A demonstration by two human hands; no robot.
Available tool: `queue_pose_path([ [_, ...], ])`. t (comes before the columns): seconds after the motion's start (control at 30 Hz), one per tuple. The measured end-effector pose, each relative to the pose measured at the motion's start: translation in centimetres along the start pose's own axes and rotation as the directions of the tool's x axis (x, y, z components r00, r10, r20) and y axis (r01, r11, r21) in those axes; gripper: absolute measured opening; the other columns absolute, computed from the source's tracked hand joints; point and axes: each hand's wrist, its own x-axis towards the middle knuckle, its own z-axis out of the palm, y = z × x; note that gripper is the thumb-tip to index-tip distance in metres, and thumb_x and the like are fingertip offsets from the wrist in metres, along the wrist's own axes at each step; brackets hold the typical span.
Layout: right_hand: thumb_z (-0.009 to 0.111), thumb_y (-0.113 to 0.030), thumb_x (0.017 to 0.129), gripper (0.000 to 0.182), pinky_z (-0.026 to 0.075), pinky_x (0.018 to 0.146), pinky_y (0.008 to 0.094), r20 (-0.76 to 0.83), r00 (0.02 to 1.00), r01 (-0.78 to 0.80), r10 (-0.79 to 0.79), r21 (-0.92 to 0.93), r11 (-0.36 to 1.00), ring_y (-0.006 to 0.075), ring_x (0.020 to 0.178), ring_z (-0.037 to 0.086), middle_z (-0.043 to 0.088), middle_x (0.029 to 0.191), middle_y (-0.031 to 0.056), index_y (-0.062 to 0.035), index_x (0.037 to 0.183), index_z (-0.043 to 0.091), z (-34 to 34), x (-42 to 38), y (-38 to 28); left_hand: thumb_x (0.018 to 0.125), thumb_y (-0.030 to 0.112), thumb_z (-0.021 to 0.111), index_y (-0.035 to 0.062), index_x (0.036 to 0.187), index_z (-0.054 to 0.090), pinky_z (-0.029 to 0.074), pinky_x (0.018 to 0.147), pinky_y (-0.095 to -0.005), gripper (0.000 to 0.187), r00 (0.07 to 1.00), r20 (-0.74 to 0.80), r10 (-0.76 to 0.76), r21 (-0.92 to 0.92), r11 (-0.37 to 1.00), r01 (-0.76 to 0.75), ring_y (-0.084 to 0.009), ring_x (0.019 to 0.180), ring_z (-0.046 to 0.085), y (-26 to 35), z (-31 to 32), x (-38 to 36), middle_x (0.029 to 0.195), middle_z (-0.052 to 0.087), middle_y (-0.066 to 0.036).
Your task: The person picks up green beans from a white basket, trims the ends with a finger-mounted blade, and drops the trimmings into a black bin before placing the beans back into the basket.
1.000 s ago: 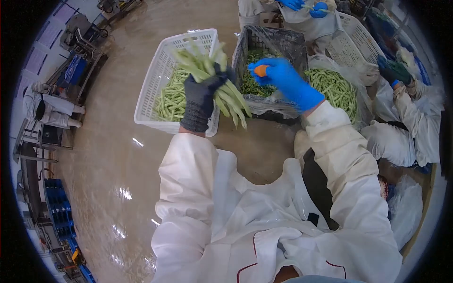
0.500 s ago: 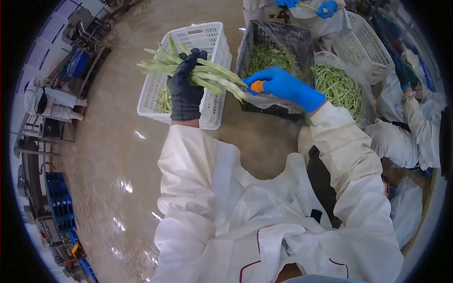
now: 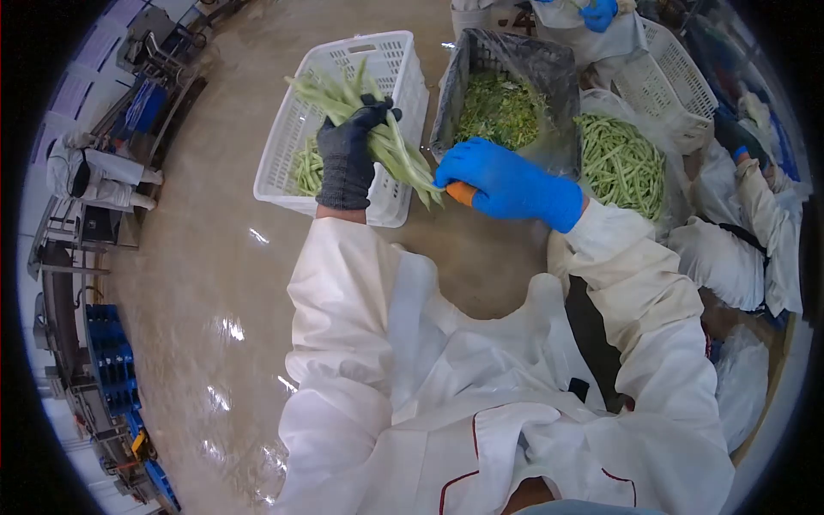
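Note:
My left hand, in a dark glove, is closed round a bunch of long green beans above a white crate. More beans lie inside that crate. My right hand, in a blue glove, grips a small tool with an orange handle at the lower ends of the bunch. The tool's working end is too small to make out. Beyond my right hand stands a black crate lined with plastic, holding green trimmings.
A plastic bag of beans sits at the right, near another white crate. A co-worker's blue-gloved hand shows at the top. Another person is at the far left beside equipment. Wet floor lies between.
The bunch in my left hand has turned, its lower ends now pointing more steeply down. My right hand has moved slightly down beside those ends. The co-worker's hands have shifted at the top.

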Motion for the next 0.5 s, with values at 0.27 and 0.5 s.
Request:
queue_pose_path([
  [0.27, 0.062, -0.008, 0.078, 0.023, 0.049, 0.073, 0.0422, -0.356, 0.867, -0.343, 0.349, 0.080, 0.936, 0.0363, 0.083, 0.060, 0.061, 0.093, 0.0166, -0.0052, 0.101, 0.063, -1.1, -0.3, 1.3, 0.080, 0.006, 0.073, -0.0074, 0.105, 0.061, 0.057, 0.068, -0.0321, 0.031, 0.985, -0.126, -0.115, 0.092, 0.988, 0.127, -0.0240, 0.078, 0.069, 0.5, 1.7, -1.4, 0.093, 0.068, -0.017],
  [0.5, 0.063, -0.005, 0.074, 0.020, 0.047, 0.076, 0.0459, -0.387, 0.908, -0.253, 0.157, -0.209, 0.945, 0.0352, 0.084, 0.058, 0.058, 0.086, 0.0164, -0.0038, 0.095, 0.062, -2.0, -0.3, 1.5, 0.073, 0.016, 0.080, 0.0019, 0.108, 0.062, 0.052, 0.074, -0.0303, 0.042, 0.945, 0.238, 0.225, 0.599, 0.732, -0.325, -0.0151, 0.081, 0.064, 0.0, 2.4, -2.9, 0.092, 0.068, -0.007],
])
